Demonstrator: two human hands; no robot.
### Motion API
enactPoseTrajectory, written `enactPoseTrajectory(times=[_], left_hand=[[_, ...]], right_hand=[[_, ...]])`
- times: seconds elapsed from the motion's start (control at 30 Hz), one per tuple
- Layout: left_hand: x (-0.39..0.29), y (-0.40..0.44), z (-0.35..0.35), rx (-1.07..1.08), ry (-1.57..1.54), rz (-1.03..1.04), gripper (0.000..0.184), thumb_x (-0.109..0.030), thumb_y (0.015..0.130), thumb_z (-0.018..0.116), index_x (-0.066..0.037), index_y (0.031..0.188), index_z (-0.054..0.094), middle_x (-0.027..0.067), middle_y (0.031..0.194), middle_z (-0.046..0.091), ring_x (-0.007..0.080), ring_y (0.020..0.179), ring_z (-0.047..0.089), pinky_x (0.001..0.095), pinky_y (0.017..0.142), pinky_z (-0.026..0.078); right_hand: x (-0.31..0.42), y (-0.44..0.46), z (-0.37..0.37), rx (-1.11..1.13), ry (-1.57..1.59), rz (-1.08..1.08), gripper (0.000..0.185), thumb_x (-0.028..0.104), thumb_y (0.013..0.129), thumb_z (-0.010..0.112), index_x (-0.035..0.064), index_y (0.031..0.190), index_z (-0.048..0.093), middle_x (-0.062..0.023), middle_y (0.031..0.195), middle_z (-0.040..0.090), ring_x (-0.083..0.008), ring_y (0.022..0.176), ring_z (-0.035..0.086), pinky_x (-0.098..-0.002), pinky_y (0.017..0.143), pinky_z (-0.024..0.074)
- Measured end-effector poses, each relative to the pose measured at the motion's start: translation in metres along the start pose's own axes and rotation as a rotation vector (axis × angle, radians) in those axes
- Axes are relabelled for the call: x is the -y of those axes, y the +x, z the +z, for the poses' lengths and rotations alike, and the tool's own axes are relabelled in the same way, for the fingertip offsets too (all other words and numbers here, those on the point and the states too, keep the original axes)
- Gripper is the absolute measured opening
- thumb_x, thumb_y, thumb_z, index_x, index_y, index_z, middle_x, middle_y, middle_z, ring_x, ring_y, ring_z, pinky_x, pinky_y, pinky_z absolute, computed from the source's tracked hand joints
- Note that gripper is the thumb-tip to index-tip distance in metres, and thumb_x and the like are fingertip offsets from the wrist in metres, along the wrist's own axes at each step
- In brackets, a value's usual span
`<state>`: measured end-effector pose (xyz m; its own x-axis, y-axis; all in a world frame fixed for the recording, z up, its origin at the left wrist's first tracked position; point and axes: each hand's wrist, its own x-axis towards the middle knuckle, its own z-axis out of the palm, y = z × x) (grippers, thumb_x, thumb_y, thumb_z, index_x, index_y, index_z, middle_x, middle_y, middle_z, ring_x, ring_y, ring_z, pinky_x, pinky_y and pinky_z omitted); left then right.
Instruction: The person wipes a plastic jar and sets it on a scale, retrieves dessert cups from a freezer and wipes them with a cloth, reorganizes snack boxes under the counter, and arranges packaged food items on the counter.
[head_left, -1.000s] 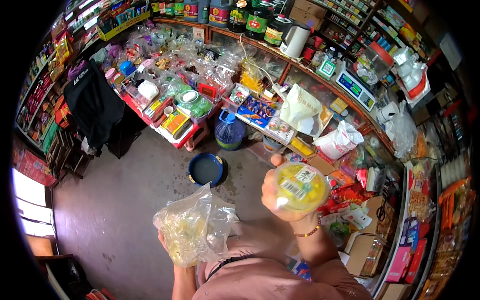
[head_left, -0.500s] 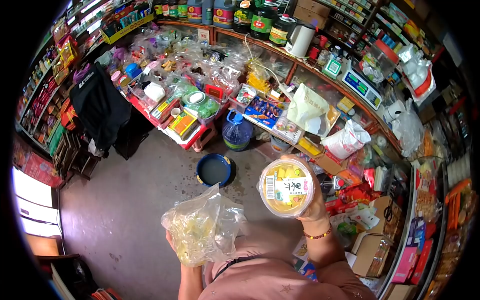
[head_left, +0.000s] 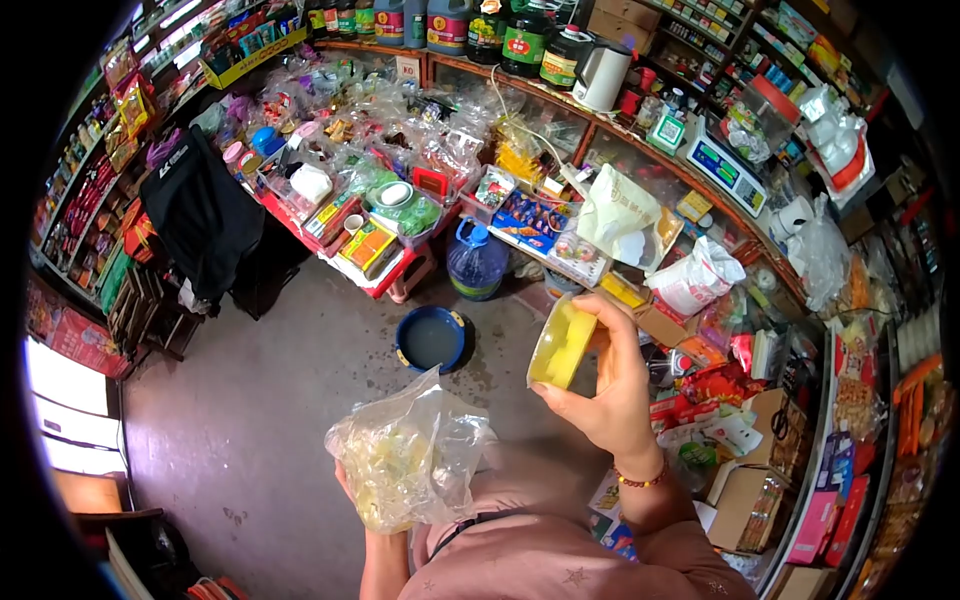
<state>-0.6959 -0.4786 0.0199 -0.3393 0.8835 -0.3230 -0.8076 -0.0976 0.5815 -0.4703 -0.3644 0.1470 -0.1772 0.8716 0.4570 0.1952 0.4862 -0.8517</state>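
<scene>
Tub (head_left: pixel 562 346), one, gripped by right hand (head_left: pixel 612 395); bag (head_left: pixel 405 455), one, held by left hand (head_left: pixel 343 480).

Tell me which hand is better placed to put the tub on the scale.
Right, I'd judge: the right hand grips the tub and is nearer the scale, while the left hand, farther off, holds the bag.

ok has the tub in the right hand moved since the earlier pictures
Yes: the tub in the right hand has shifted left in the view, nearer the blue basin, and is turned more edge-on.
</scene>
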Motion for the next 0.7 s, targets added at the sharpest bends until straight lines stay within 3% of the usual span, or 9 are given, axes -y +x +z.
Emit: enactPoseTrajectory(times=[0.17, 0.27, 0.33, 0.47, 0.5, 0.6, 0.67, 0.7], left_hand=[[-0.001, 0.002, 0.006, -0.008, 0.039, -0.004, 0.049, -0.045, 0.086, 0.038, -0.008, 0.115, 0.051, 0.0120, 0.114, 0.055, 0.0277, 0.101, 0.055, 0.0429, 0.084, 0.048], [-0.001, 0.004, 0.001, -0.009, 0.039, -0.024, 0.048, -0.045, 0.087, 0.037, -0.008, 0.113, 0.052, 0.0122, 0.111, 0.057, 0.0282, 0.099, 0.056, 0.0433, 0.083, 0.048], [-0.001, 0.005, 0.005, -0.026, 0.035, -0.015, 0.047, -0.044, 0.087, 0.037, -0.007, 0.111, 0.053, 0.0121, 0.108, 0.058, 0.0280, 0.096, 0.058, 0.0434, 0.082, 0.049], [-0.001, 0.007, 0.003, -0.042, 0.119, 0.046, 0.045, -0.042, 0.088, 0.036, -0.006, 0.109, 0.054, 0.0119, 0.105, 0.060, 0.0271, 0.093, 0.059, 0.0435, 0.082, 0.049], [-0.002, 0.006, 0.018, -0.076, 0.031, 0.044, 0.031, -0.023, 0.079, 0.053, -0.005, 0.103, 0.057, 0.0090, 0.098, 0.061, 0.0211, 0.087, 0.059, 0.0365, 0.078, 0.050], [-0.001, 0.011, 0.011, -0.037, -0.100, -0.005, 0.030, -0.020, 0.079, 0.063, -0.004, 0.104, 0.058, 0.0092, 0.099, 0.062, 0.0208, 0.088, 0.060, 0.0358, 0.081, 0.049], [0.004, 0.016, 0.001, -0.017, -0.374, -0.231, 0.054, -0.047, 0.087, 0.036, -0.006, 0.120, 0.048, 0.0138, 0.117, 0.054, 0.0316, 0.103, 0.054, 0.0470, 0.089, 0.044], [0.007, 0.019, -0.003, 0.008, -0.368, -0.262, 0.060, -0.050, 0.085, 0.037, -0.007, 0.126, 0.043, 0.0149, 0.122, 0.050, 0.0325, 0.108, 0.052, 0.0476, 0.092, 0.042]], right_hand=[[0.004, 0.003, 0.001, -0.028, -0.143, -0.114, 0.069, 0.002, 0.058, 0.075, 0.0061, 0.118, 0.043, -0.0131, 0.113, 0.045, -0.0263, 0.103, 0.047, -0.0335, 0.084, 0.0406], [0.005, 0.003, 0.000, 0.007, -0.221, -0.127, 0.067, 0.002, 0.060, 0.071, 0.0029, 0.119, 0.040, -0.0108, 0.115, 0.041, -0.0208, 0.109, 0.043, -0.0321, 0.093, 0.0337], [0.008, 0.005, 0.001, -0.010, -0.259, -0.162, 0.069, 0.000, 0.057, 0.075, 0.0061, 0.118, 0.043, -0.0143, 0.114, 0.044, -0.0287, 0.104, 0.047, -0.0349, 0.084, 0.0418], [0.008, 0.003, 0.003, 0.057, -0.159, -0.057, 0.070, 0.002, 0.056, 0.077, 0.0059, 0.118, 0.044, -0.0137, 0.113, 0.046, -0.0287, 0.104, 0.048, -0.0354, 0.084, 0.0421], [0.012, 0.003, 0.002, 0.134, -0.198, -0.053, 0.069, 0.004, 0.057, 0.077, 0.0058, 0.118, 0.045, -0.0134, 0.111, 0.047, -0.0289, 0.103, 0.049, -0.0356, 0.084, 0.0426], [0.023, 0.007, 0.000, 0.326, -0.363, -0.092, 0.066, 0.011, 0.059, 0.077, 0.0054, 0.117, 0.045, -0.0131, 0.108, 0.049, -0.0294, 0.099, 0.050, -0.0360, 0.083, 0.0435], [0.023, 0.006, 0.002, 0.435, -0.498, -0.130, 0.064, 0.015, 0.061, 0.077, 0.0050, 0.116, 0.046, -0.0132, 0.107, 0.051, -0.0296, 0.098, 0.051, -0.0361, 0.082, 0.0440], [0.021, 0.005, 0.003, 0.558, -0.493, -0.114, 0.062, 0.019, 0.062, 0.075, 0.0040, 0.115, 0.046, -0.0132, 0.105, 0.052, -0.0299, 0.097, 0.051, -0.0365, 0.082, 0.0441]])
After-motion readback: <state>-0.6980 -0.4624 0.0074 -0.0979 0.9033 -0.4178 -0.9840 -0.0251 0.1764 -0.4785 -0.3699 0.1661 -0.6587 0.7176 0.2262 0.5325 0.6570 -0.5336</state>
